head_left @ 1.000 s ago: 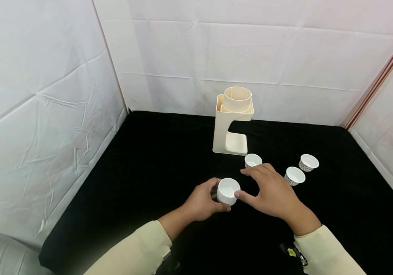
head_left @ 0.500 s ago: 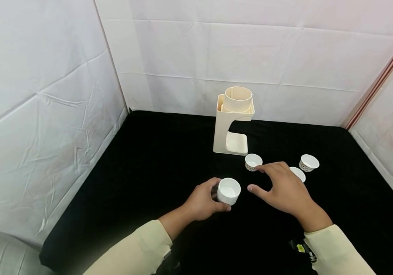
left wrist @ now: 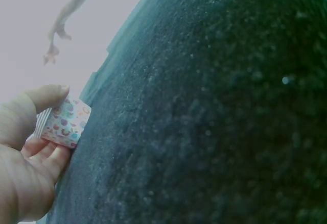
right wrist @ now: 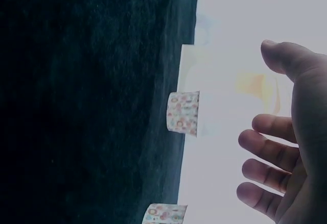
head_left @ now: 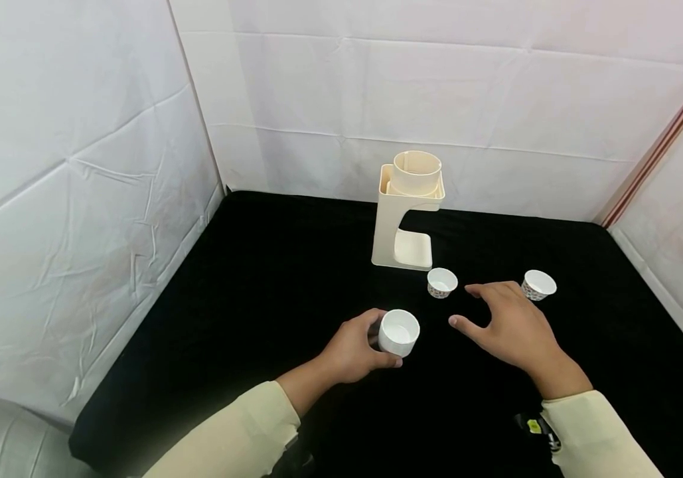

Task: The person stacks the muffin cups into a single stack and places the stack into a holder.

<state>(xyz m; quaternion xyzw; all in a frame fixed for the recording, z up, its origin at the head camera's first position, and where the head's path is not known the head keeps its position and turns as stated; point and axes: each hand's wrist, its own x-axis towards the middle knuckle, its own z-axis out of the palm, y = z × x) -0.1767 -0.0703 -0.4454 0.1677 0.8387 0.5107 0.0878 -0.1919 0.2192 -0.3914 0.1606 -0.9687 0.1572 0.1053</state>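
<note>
My left hand [head_left: 350, 352] grips a small stack of nested paper cups [head_left: 399, 340] by its sides, low over the black cloth. In the left wrist view, thumb and fingers hold this stack [left wrist: 67, 123], its wall printed with coloured motifs and its rims showing as close ridges. The right hand [head_left: 511, 328] hovers over the cloth, thumb and fingers apart and nothing between them. Just beyond it, to its left, stands a single paper cup [head_left: 441, 284]. Behind it, to the right, is another paper cup [head_left: 538, 285]. The right wrist view shows a printed cup [right wrist: 183, 113] beside the spread fingers.
A cream plastic stand [head_left: 385, 229] with a round holder [head_left: 415, 174] on top is at the back of the table, behind the single cup. Black cloth [head_left: 257, 285] covers the table. White sheet walls [head_left: 293, 86] enclose its left, back and right sides.
My right hand has moved right, away from the cup stack, and now hides one cup that stood to the right. The left hand keeps its grip on the stack in about the same place.
</note>
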